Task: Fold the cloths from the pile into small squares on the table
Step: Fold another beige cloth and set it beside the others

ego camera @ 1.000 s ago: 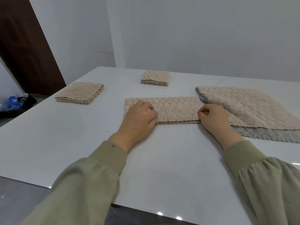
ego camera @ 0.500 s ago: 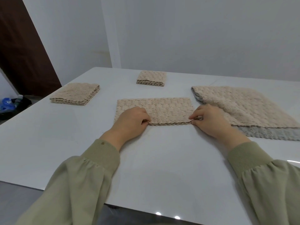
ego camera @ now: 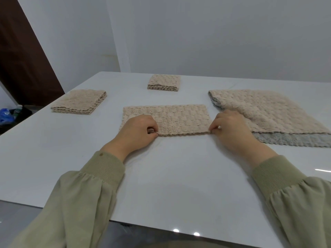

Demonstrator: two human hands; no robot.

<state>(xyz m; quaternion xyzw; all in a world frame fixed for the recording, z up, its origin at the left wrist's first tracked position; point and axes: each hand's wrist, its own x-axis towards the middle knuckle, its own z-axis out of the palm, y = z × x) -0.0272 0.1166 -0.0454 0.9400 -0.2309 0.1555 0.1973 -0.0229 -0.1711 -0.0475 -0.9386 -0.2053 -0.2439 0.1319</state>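
Head camera looks down over a glossy white table (ego camera: 170,176) where a beige, bubbly-textured cloth folded into a long strip (ego camera: 179,119) lies flat in the middle, its long sides running left to right. The left hand (ego camera: 138,133) rests over the strip's near left corner, fingers curled, with thumb and forefinger pinching the near edge. The right hand (ego camera: 231,129) sits at the near right corner, thumb and forefinger nipping that corner between them while the other fingers curl behind. Both hands hold the same near edge, which lies low against the table.

Just right of the strip, touching the back of the right hand or very nearly so, lies the pile of unfolded cloths (ego camera: 268,111): a wide beige cloth on top, with a grey cloth of the same texture (ego camera: 290,139) showing beneath it along the near edge and at the far left corner. At the far side of the table, beyond the strip, sits a small beige folded square (ego camera: 163,82), several layers thick. Well to the left lies a larger beige folded stack (ego camera: 78,102), its layered edges facing the near side.

Olive-green sleeves with ribbed cuffs (ego camera: 100,169) cover both forearms. Behind the table stand pale walls, with a dark brown door (ego camera: 21,59) at the left and a blue plastic bag (ego camera: 5,116) on the floor below it.
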